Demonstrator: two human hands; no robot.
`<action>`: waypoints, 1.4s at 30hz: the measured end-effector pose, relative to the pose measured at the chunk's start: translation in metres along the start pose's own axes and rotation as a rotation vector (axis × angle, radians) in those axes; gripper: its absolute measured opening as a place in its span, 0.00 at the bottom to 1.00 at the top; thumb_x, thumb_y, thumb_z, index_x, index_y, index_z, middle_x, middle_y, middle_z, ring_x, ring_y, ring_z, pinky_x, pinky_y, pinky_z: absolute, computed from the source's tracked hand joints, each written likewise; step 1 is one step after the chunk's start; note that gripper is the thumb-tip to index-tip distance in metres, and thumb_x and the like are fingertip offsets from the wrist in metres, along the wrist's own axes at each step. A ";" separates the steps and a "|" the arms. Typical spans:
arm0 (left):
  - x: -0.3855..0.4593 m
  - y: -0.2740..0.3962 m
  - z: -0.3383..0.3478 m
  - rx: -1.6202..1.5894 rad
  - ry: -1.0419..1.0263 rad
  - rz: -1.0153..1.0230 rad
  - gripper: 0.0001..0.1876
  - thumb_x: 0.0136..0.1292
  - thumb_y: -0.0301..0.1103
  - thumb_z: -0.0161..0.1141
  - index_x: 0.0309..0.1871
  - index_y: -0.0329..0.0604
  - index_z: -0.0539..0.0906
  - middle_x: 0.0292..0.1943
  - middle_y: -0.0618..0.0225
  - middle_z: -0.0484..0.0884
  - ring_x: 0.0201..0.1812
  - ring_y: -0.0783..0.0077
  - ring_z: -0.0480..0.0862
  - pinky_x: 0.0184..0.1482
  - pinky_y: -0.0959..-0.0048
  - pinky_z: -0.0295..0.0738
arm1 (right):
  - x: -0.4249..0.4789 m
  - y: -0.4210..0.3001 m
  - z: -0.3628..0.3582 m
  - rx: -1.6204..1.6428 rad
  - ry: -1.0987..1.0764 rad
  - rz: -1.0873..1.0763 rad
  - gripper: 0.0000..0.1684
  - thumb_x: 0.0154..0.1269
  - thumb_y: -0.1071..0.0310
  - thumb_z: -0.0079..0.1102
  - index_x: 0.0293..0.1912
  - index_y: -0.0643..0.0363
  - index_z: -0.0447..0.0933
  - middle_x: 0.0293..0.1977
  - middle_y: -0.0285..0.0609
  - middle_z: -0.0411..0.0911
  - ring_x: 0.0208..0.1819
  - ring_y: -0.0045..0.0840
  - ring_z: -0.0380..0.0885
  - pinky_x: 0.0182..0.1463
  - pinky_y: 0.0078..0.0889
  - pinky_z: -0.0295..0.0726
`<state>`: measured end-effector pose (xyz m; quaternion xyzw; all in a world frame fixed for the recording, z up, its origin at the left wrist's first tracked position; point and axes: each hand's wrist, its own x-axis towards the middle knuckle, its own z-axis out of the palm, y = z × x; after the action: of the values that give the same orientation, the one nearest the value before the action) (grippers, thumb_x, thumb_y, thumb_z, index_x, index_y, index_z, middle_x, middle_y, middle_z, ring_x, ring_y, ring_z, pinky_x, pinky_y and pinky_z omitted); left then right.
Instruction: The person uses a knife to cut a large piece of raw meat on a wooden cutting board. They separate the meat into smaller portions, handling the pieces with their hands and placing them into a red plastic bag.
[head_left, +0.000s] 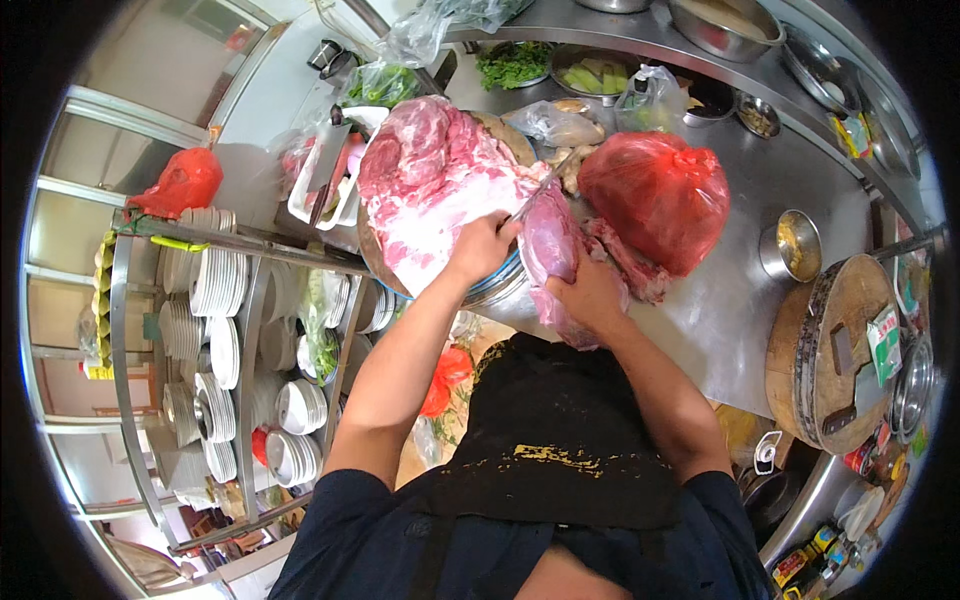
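A large slab of raw meat (435, 165) lies on a round chopping board (373, 251) before me. My left hand (482, 244) is closed around the handle end of a knife (541, 196), whose blade points up and right, against a long piece of raw meat (551, 240). The handle itself is mostly hidden by my fingers. My right hand (590, 294) grips the lower part of this long piece, at the board's right side. Just right of it, a narrow strip of meat (634, 266) rests on the steel table, beside a filled red plastic bag (654, 196).
At the right, a thick round chopping block (806, 360) bears a cleaver (862, 390). A steel bowl (769, 251) stands near it. A white basket (304, 199) with knives is left of the board. A steel shelf (525, 34) spans the back; stacked plates (221, 281) fill the left rack.
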<state>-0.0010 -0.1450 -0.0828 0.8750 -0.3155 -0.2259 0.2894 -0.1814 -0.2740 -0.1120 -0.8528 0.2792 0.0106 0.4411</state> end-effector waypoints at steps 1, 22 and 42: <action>0.018 0.003 -0.002 -0.020 -0.120 -0.158 0.21 0.74 0.48 0.60 0.47 0.34 0.86 0.36 0.43 0.88 0.39 0.43 0.88 0.47 0.55 0.81 | -0.003 0.001 -0.001 -0.009 -0.006 0.009 0.49 0.56 0.45 0.66 0.73 0.57 0.68 0.53 0.65 0.83 0.56 0.57 0.83 0.63 0.54 0.79; -0.039 -0.031 -0.012 0.527 0.300 0.121 0.20 0.74 0.49 0.63 0.43 0.36 0.81 0.32 0.44 0.87 0.34 0.39 0.88 0.37 0.47 0.82 | -0.004 0.022 0.020 0.043 0.112 -0.065 0.43 0.54 0.43 0.67 0.63 0.61 0.77 0.45 0.67 0.85 0.50 0.60 0.84 0.59 0.58 0.80; -0.015 -0.012 0.056 0.142 0.448 -0.040 0.20 0.75 0.48 0.61 0.48 0.36 0.82 0.34 0.39 0.87 0.37 0.34 0.87 0.42 0.42 0.80 | -0.008 0.021 0.021 0.074 0.075 -0.048 0.44 0.55 0.48 0.69 0.65 0.67 0.75 0.50 0.66 0.84 0.54 0.58 0.83 0.61 0.54 0.80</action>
<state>-0.0386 -0.1475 -0.1286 0.9275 -0.2413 -0.0088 0.2853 -0.1936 -0.2636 -0.1382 -0.8422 0.2751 -0.0425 0.4618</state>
